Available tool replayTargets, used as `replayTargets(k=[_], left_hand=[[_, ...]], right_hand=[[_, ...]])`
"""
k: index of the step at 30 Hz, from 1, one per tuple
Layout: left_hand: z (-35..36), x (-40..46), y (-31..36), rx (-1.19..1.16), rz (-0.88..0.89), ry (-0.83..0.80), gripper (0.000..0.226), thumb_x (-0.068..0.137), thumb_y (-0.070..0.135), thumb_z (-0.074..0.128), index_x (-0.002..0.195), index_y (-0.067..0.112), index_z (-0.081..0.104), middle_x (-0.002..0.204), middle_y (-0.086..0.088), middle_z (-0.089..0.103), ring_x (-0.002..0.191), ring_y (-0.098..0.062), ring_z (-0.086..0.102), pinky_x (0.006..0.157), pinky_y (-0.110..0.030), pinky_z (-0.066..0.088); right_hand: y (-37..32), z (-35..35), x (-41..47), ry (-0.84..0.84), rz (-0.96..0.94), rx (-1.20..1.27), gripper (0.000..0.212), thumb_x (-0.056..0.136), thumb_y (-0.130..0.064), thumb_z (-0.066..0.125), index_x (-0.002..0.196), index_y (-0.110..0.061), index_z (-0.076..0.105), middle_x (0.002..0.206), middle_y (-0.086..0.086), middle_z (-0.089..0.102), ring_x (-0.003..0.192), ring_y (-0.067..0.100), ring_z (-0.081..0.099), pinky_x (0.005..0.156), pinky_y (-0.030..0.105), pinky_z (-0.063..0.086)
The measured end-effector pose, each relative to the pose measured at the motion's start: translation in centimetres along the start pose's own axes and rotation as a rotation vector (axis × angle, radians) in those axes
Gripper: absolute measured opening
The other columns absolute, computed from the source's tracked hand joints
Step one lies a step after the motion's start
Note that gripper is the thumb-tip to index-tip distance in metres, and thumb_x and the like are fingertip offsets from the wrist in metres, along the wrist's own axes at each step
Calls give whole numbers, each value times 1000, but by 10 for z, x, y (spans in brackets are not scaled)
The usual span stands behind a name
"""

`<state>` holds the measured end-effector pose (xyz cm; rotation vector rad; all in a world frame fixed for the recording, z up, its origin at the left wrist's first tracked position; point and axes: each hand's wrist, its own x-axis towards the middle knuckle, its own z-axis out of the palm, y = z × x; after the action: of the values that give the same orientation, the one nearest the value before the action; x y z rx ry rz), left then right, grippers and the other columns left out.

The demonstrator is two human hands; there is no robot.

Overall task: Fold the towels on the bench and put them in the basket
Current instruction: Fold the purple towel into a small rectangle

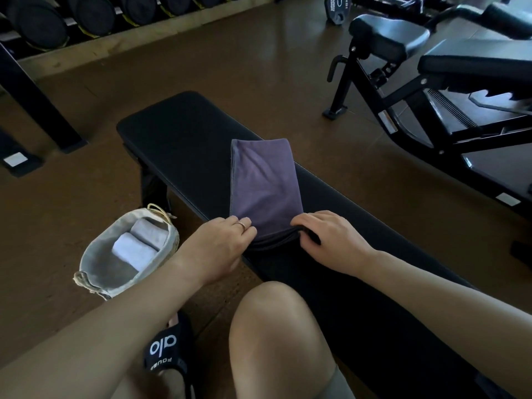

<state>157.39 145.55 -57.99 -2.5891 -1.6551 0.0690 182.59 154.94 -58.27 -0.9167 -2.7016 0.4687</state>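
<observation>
Two pale rolled towels (pixel 135 244) are already lying in the basket (pixel 95 263); both hands' fingers (pixel 248 226) are pinching the purple towel's (pixel 264 180) near edge on the table (pixel 178 133), apparently mid-fold.

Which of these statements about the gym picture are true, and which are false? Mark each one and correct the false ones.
1. The purple towel lies on the black bench. True.
2. The basket stands on the bench. False: it stands on the floor beside the bench.
3. Both hands hold the towel's near edge. True: the left hand and right hand grip it.
4. The basket is empty. False: two pale rolled towels lie in it.
5. The left hand wears a ring. True.
</observation>
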Motion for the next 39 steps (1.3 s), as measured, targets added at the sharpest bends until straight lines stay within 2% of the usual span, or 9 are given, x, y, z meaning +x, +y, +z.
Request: replayTargets(k=[3, 7, 10, 14, 17, 24, 32, 35, 39], left_hand=[[-4, -2, -5, -68, 0, -21, 15, 79, 19, 53, 93, 18, 58, 90, -1, 59, 75, -19, 57, 64, -32, 50], [-18, 2, -16, -310, -174, -44, 39, 82, 45, 33, 105, 26, 59, 101, 7, 58, 83, -14, 57, 73, -31, 47], [-20, 31, -31, -310, -291, 69, 49, 98, 40, 32, 135, 17, 56, 132, -5, 60, 117, -23, 59, 99, -38, 47], [-12, 91, -34, -190, -405, -55, 58, 109, 30, 27, 162, 11, 16, 170, -10, 14, 156, -24, 16, 127, -38, 13], [2, 126, -33, -203, -454, -106, 59, 110, 28, 21, 163, 8, 2, 171, -10, -2, 158, -22, -1, 128, -39, 2], [34, 118, -65, -208, -619, -161, 65, 107, 44, 17, 164, 16, 1, 172, -2, -3, 158, -17, -2, 128, -41, -3], [25, 125, -74, -11, -574, -46, 68, 106, 41, 19, 162, 9, -1, 171, -8, -9, 158, -21, -8, 127, -42, -7], [33, 140, -78, -100, -498, -102, 64, 107, 41, 13, 164, 14, 1, 172, -2, -4, 157, -14, -7, 127, -38, -6], [42, 133, -106, -211, -593, -181, 65, 107, 44, 15, 164, 19, -2, 171, 5, -8, 157, -10, -6, 127, -37, -4]], right_hand=[[-1, -3, 0, -109, -72, -105, 32, 92, -28, 58, 122, -23, 67, 110, -8, 69, 103, 11, 65, 106, 35, 46], [-7, -12, 16, -103, -65, -105, 34, 90, -40, 49, 111, -23, 70, 104, -8, 69, 99, 12, 64, 102, 36, 45], [-4, -9, 51, 73, 27, -49, 41, 96, -32, 44, 121, -14, 70, 118, 2, 71, 110, 20, 64, 103, 40, 48], [3, 9, 104, 39, 205, -133, 52, 106, -25, 42, 154, -6, 41, 157, 11, 46, 146, 27, 40, 122, 39, 26], [14, 23, 134, -40, 265, -162, 58, 109, -31, 38, 162, -11, 26, 168, 8, 28, 156, 23, 22, 128, 38, 15], [45, 39, 135, -128, 413, -130, 61, 110, -42, 20, 165, -20, 6, 173, -3, 1, 159, 17, -1, 130, 40, 1], [39, 33, 157, -39, 278, -248, 63, 108, -41, 18, 165, -15, 11, 173, 3, 7, 160, 20, -1, 129, 42, -1], [42, 39, 166, -95, 228, -237, 61, 109, -39, 18, 165, -15, 10, 173, 3, 6, 159, 16, -1, 129, 40, -2], [53, 44, 166, -167, 361, -139, 60, 110, -42, 16, 166, -22, 4, 173, -5, -3, 159, 13, -8, 129, 40, -4]])
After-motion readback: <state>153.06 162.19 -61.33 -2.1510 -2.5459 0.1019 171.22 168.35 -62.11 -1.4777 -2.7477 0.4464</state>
